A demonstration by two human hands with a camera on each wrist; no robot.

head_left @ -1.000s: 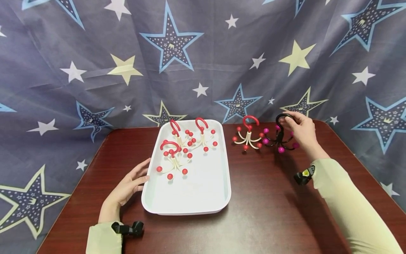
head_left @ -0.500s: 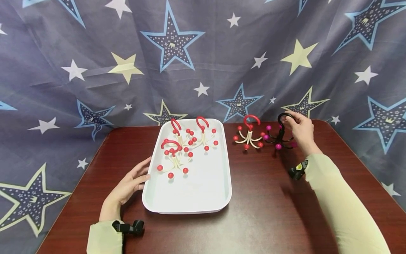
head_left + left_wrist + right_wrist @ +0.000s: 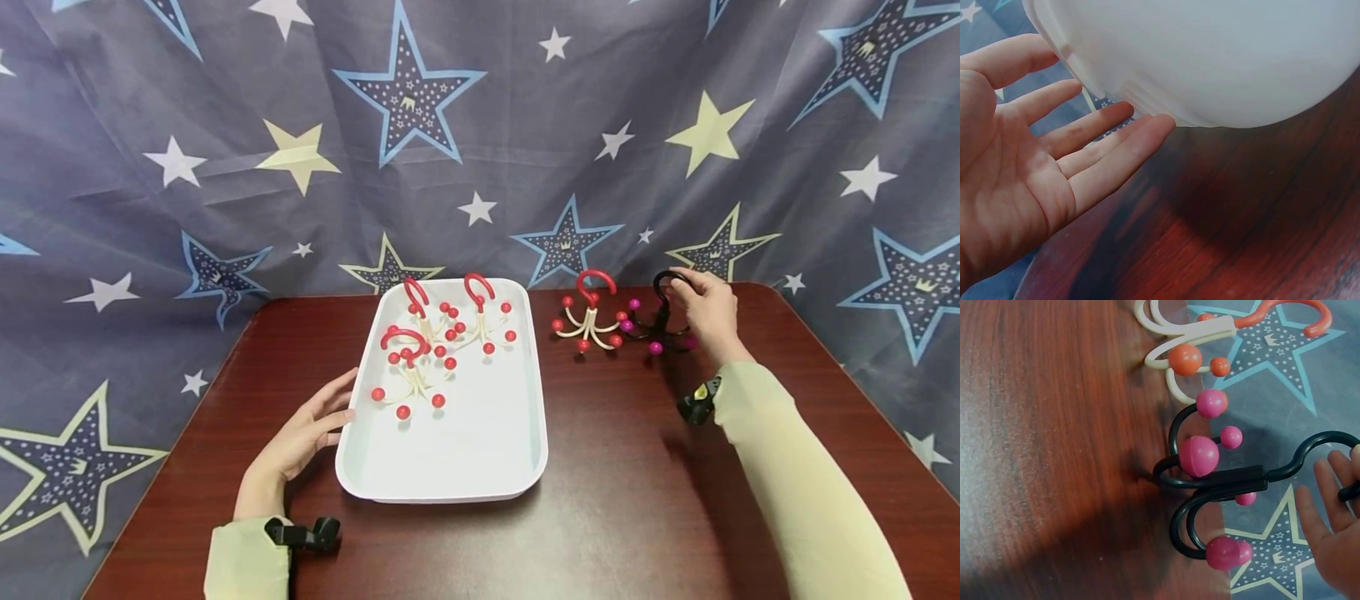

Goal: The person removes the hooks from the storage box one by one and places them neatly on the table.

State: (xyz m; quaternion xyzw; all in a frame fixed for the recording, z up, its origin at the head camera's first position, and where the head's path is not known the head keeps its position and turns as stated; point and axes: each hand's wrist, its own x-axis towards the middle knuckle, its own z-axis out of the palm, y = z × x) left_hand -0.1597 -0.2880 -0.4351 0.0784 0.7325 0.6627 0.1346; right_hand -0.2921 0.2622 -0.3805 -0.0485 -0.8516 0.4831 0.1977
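Note:
My right hand [image 3: 708, 312] pinches the hook top of a black multi-arm hook hanger [image 3: 663, 319], whose curved arms end in pink balls. In the right wrist view the hanger [image 3: 1235, 480] stands upright, its arms low by the table. Just left of it is a cream hook hanger [image 3: 590, 321] with a red hook and red balls, upright on the table. My left hand [image 3: 300, 435] rests its extended fingers against the left side of a white tray [image 3: 536, 400]; in the left wrist view those fingers [image 3: 1119, 156] lie along the tray's outer wall.
Inside the tray, three more cream-and-red hangers [image 3: 415, 383] stand grouped toward its back left. The dark red-brown wooden table [image 3: 615, 500] meets a grey star-patterned cloth [image 3: 480, 167] at its back edge. A black camera mount [image 3: 303, 536] sits on the left wrist.
My right forearm has shifted left, and the black hanger's ball arms have swung slightly left while my fingers keep hold of its hook. The left hand and tray look unchanged.

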